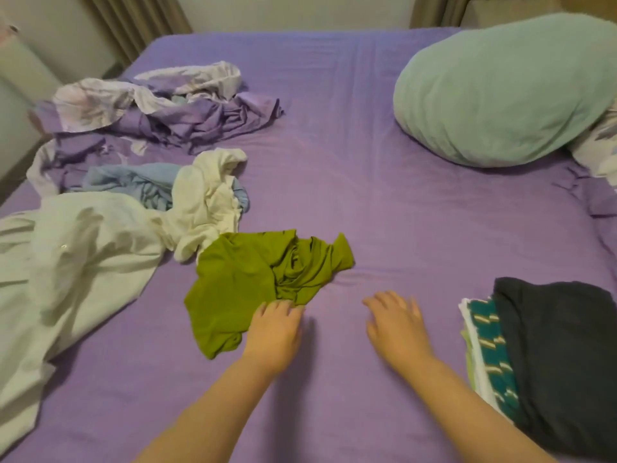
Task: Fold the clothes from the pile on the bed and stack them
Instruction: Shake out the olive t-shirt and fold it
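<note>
Unfolded pile (110, 208) sprawls far left; her left hand (275, 329) lies flat-fingered on the crumpled green shirt (253, 279) and could drag it, still bunched. Right hand (395, 320) hovers relaxed, grasping nothing, near the folded stack (551, 355), which a stray elbow might topple.

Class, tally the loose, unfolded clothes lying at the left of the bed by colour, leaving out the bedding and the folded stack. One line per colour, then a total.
Green garment: 1
White garment: 1
Light blue garment: 1
Pale cream garment: 1
Total: 4
</note>
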Demonstrator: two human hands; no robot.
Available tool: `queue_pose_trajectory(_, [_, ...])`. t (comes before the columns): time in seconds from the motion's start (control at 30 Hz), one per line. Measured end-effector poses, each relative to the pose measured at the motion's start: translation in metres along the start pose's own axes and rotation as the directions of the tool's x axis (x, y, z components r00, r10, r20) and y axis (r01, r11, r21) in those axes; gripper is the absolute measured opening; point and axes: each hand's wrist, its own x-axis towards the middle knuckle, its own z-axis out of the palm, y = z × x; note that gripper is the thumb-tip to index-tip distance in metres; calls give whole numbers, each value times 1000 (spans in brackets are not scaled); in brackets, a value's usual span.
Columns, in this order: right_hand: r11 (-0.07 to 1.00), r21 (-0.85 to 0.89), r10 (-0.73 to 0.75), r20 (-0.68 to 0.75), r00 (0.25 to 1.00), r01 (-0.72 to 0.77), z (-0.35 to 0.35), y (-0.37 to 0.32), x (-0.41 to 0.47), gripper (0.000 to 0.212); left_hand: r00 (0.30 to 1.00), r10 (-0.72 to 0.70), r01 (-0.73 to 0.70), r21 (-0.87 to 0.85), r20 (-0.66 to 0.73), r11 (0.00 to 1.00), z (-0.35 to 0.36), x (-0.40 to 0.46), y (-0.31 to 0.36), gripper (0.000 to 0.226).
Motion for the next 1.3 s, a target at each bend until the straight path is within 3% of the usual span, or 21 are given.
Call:
queue_pose_trajectory(0.13, [996, 28, -85, -14, 996, 85, 6, -57, 35, 45, 990, -118, 121, 34, -75, 992, -16, 6, -73, 42])
queue_pose_trajectory(0.27, [972, 179, -150, -33, 988, 153, 16, -116, 76, 47, 985, -173, 172, -16, -27, 985, -18, 20, -129, 56])
queue_pose_trajectory(0.37, [942, 331, -40, -56, 998, 56, 25, -154, 100, 56, 992, -104, 111, -100, 76, 989, -1, 21, -153, 75])
queue_pose_trajectory(0.47, [957, 277, 129, -123, 984, -90, 34, -175, 108, 47, 984, -61, 85, -138, 165, 987, 19, 11, -165, 94])
queue_pose_trajectory(0.5, [964, 246, 145, -150, 978, -105, 36, -178, 109, 36, 985, -48, 68, -114, 166, 991, 25, 7, -168, 93])
queue_pose_trajectory(0.57, [958, 269, 155, -182, 971, -102, 37, -182, 107, 21, 995, -22, 29, -67, 100, 997, 31, 0, -173, 63])
queue_pose_trajectory(0.67, [831, 553, 216, -220, 951, -61, 30, -183, 100, 13, 996, -1, -15, -188, -84, 982, 23, -6, -179, 26])
queue_pose_trajectory(0.77, [704, 710, 277, -301, 913, 20, 4, -184, 91, 7, 959, -93, -65, -524, -269, 849, -11, -6, -178, 11])
queue_pose_trajectory(0.83, [629, 776, 313, -318, 895, 56, -21, -186, 84, 9, 963, -176, -38, -746, -206, 665, -46, -6, -171, 8])
queue_pose_trajectory(0.93, [402, 912, 367, -245, 898, 85, -70, -190, 70, 13, 953, -228, -66, -870, -201, 489, -104, -6, -157, 15])
queue_pose_trajectory(1.0, [381, 918, 346, -251, 904, 109, -110, -191, 58, 10, 939, -237, -115, -879, -248, 462, -146, -9, -145, 10])
queue_pose_trajectory(1.07, [398, 903, 298, -294, 908, 162, -157, -192, 41, 10, 942, -186, -169, -875, -279, 454, -188, -19, -132, 9])
queue_pose_trajectory(1.1, [414, 890, 267, -319, 909, 190, -182, -194, 32, 11, 954, -139, -175, -868, -267, 465, -210, -26, -125, 25])
queue_pose_trajectory(1.17, [452, 858, 181, -358, 916, 246, -230, -197, 10, 10, 969, -40, -166, -764, -243, 623, -250, -40, -110, 67])
queue_pose_trajectory(1.2, [466, 838, 133, -382, 914, 283, -253, -199, -2, 9, 969, -9, -165, -677, -246, 717, -268, -46, -103, 71])
queue_pose_trajectory(1.23, [482, 811, 89, -422, 902, 332, -274, -201, -14, 11, 962, 2, -178, -622, -272, 762, -287, -53, -95, 55])
queue_pose_trajectory(1.3, [516, 742, 26, -512, 858, 428, -307, -199, -39, 15, 942, -18, -227, -674, -336, 703, -326, -70, -82, 19])
